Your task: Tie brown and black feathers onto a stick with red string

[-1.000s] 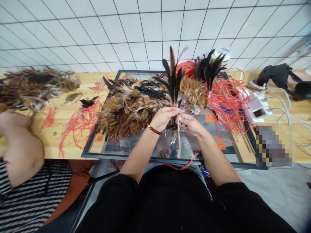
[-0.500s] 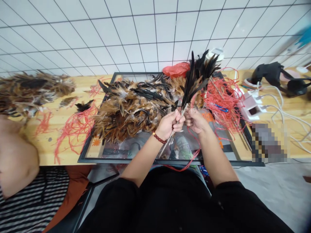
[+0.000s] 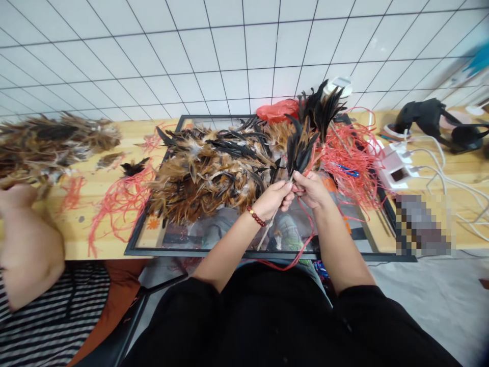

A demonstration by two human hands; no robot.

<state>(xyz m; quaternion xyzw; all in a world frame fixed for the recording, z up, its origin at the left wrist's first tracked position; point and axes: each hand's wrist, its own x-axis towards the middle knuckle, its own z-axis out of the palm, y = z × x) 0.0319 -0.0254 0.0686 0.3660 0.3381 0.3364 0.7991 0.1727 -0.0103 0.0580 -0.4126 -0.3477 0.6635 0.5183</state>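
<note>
My left hand (image 3: 275,199), with a beaded bracelet at its wrist, is closed around a thin pale stick (image 3: 264,235) that slants down toward me. A bunch of black and brown feathers (image 3: 300,150) fans out at the stick's upper end, above my fingers. My right hand (image 3: 314,190) meets the left at the base of those feathers, its fingers pinched on pinkish-red string (image 3: 311,228). From there the string hangs in a loop toward my lap. Just where the string touches the stick is hidden by my fingers.
A black-framed glass panel (image 3: 225,252) bears a heap of brown feathers (image 3: 202,178). Behind stand more black feathers (image 3: 323,109) and a red plastic bag (image 3: 277,110). Right are tangled red string (image 3: 355,163), a white charger (image 3: 397,168) and cables. A co-worker's arm (image 3: 32,239) rests at left.
The feather bunch has turned to stand more upright and sits lower. My left hand has shifted slightly right and down, and my right thumb now presses near the feathers' base.
</note>
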